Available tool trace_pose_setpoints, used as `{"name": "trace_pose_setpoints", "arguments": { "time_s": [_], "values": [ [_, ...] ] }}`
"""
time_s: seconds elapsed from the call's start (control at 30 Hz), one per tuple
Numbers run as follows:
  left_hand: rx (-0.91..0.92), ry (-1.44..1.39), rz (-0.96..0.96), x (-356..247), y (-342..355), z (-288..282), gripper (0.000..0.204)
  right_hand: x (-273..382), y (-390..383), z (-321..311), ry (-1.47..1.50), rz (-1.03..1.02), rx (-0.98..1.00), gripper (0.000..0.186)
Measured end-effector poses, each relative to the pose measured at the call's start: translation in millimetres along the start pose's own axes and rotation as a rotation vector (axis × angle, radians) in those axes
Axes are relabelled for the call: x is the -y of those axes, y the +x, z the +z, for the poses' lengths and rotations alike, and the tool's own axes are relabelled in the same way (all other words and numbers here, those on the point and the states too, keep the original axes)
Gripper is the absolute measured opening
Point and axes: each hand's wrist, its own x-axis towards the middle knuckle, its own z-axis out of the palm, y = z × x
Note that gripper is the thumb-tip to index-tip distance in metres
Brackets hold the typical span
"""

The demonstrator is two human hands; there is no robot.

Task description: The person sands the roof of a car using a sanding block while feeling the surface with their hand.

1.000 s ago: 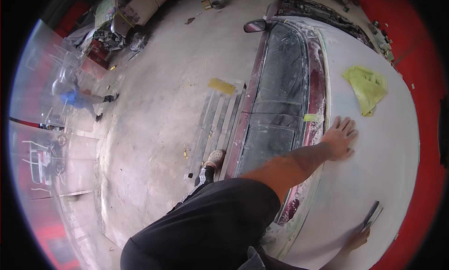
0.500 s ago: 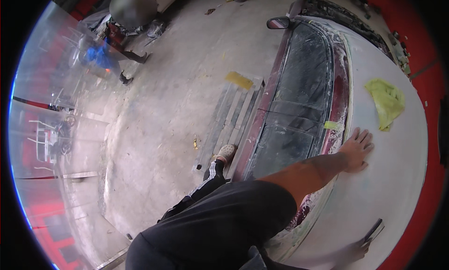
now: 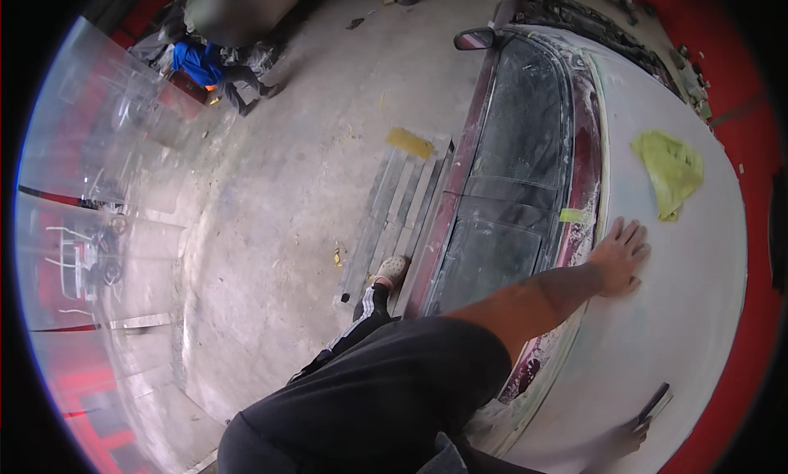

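Observation:
The pale, whitish roof [image 3: 681,293] of a dark red car spreads out on the right. My left hand [image 3: 620,261] lies flat on it near the side edge, with its fingers apart and nothing in them. Just beyond the fingertips rests a crumpled yellow-green cloth [image 3: 671,174]. At the lower right my right hand [image 3: 628,441], partly blurred, grips a flat, dark bar-shaped tool, seemingly a sanding block [image 3: 654,403], against the roof. Its fingers show only in part. A strip of yellow-green tape [image 3: 576,215] sticks to the roof's side rail.
Beside the car's dusty side windows [image 3: 505,236] stands a low slatted metal platform [image 3: 392,211], with one clog-shod foot on it and a yellowish pad [image 3: 410,142] at its far end. A person in blue [image 3: 199,64] is at the far left. A clear plastic curtain hangs left.
The person in blue has moved farther off, toward the upper part of the picture. The view has shifted slightly. Both my hands stay at nearly the same places on the roof.

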Motion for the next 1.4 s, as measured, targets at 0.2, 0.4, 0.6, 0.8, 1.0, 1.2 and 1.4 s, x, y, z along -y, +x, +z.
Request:
{"name": "trace_pose_setpoints", "arguments": {
  "time_s": [0.2, 0.4, 0.6, 0.8, 1.0, 1.2, 1.4],
  "values": [
    [-0.009, -0.009, -0.019, 8, -8, 1, 0.069, 75, -167, -26, 0.071, -0.067, 0.021, 0.044],
    [-0.006, 0.006, -0.016, 10, -8, 5, 0.068, 48, -82, -23, 0.083, -0.091, -0.018, 0.044],
    [0.006, -0.007, -0.007, 7, -2, 3, 0.067, 29, -6, -16, 0.140, 0.006, 0.061, 0.045],
    [0.005, 0.020, -0.019, 11, -7, 2, 0.067, 96, -195, -57, 0.261, -0.249, 0.055, 0.039],
    [-0.038, 0.038, 0.005, 6, -3, 6, 0.066, 31, 7, -23, 0.145, -0.009, 0.077, 0.043],
    [-0.062, 0.032, 0.010, 11, -6, 11, 0.065, 82, -101, -35, 0.214, -0.050, 0.000, 0.044],
    [-0.060, 0.036, 0.012, 13, -6, 7, 0.065, 66, -130, -41, 0.316, -0.212, 0.063, 0.043]
  ]
}}
